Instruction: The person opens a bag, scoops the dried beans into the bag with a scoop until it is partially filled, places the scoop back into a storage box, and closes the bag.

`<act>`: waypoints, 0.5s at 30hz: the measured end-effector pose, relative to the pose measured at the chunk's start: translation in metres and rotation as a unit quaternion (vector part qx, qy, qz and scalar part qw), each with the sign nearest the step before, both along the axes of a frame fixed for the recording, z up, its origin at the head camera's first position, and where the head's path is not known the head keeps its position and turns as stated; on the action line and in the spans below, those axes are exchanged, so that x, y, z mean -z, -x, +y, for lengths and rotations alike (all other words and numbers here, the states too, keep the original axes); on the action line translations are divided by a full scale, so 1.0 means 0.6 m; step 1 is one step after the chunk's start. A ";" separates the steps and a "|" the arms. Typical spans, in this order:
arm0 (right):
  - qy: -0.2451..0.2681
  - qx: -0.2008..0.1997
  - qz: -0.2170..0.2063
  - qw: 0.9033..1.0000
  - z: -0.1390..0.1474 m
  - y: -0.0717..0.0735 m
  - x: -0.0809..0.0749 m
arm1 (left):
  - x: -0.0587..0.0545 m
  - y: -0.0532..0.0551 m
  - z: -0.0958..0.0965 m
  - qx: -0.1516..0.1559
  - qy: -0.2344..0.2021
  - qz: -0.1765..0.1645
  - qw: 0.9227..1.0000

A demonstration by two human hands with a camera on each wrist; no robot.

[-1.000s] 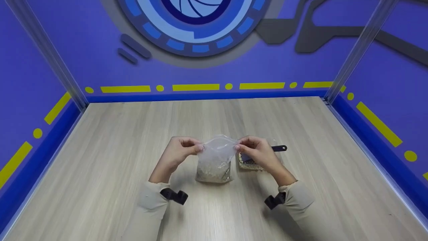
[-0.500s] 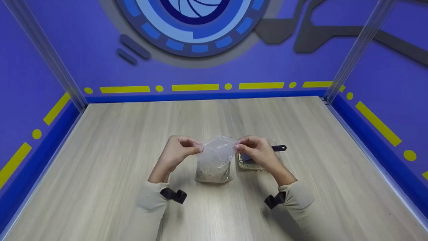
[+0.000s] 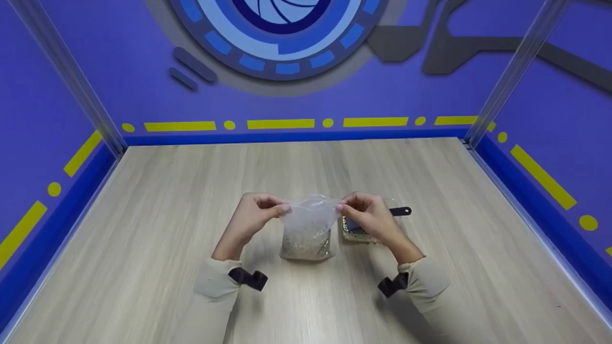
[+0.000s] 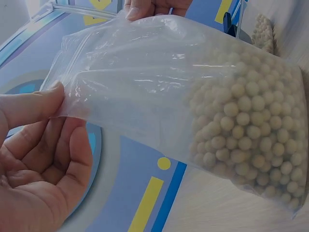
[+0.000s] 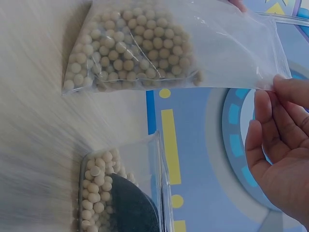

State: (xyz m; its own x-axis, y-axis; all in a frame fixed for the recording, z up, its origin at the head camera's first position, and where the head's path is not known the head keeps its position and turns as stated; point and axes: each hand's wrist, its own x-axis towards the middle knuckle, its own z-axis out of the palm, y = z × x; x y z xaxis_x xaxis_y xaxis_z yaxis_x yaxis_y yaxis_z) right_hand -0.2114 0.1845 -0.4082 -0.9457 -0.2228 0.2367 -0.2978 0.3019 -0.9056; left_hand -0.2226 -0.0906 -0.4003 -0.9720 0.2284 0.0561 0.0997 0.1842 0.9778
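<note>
A clear zip bag (image 3: 307, 241) stands upright on the table, its lower part filled with small beige balls (image 4: 256, 121). My left hand (image 3: 253, 217) pinches the left top corner of the bag between thumb and fingers. At the opposite corner my right hand (image 3: 367, 215) pinches the plastic the same way, so the top edge is stretched between both hands. In the right wrist view, a clear box (image 5: 161, 150) of similar balls sits beside the bag, with a black scoop (image 5: 133, 205) in it. The right hand partly hides that box in the head view.
The scoop's black handle (image 3: 401, 211) sticks out to the right past the box. A wood-grain table (image 3: 167, 215) lies under everything, bounded by blue-purple panels (image 3: 267, 102) at the back and sides. Black wrist mounts (image 3: 249, 278) sit at both cuffs.
The bag's top edge has dipped and creased slightly between the hands. Both hands keep their pinches and have barely moved; the box and scoop look unchanged.
</note>
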 end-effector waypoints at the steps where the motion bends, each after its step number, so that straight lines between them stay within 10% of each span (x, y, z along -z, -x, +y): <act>1: 0.000 0.002 0.003 1.000 -0.001 -0.001 -0.001 | 0.000 0.000 0.001 -0.007 0.007 0.004 1.000; 9: 0.001 0.009 0.006 1.000 -0.004 0.000 0.001 | -0.007 -0.007 0.009 -0.037 0.047 0.029 0.998; 15: 0.012 -0.014 -0.016 1.000 -0.002 0.004 0.003 | -0.003 -0.007 0.005 -0.004 0.038 0.056 0.998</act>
